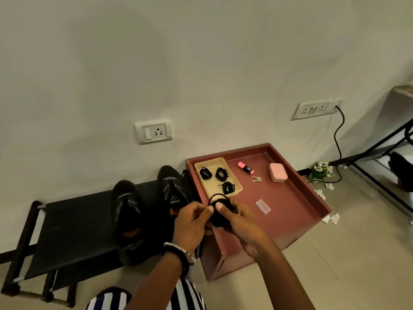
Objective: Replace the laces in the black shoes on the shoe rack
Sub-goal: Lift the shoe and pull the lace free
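Because it needs uncoiling, my left hand (192, 222) and right hand (242, 220) both pinch the lace (220, 219). I hold it just before the tray (209, 161).

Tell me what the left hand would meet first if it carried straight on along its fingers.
The left hand grips the coiled black lace, which the right hand also holds. Going on, it would probably reach the beige tray next; depth is unclear.
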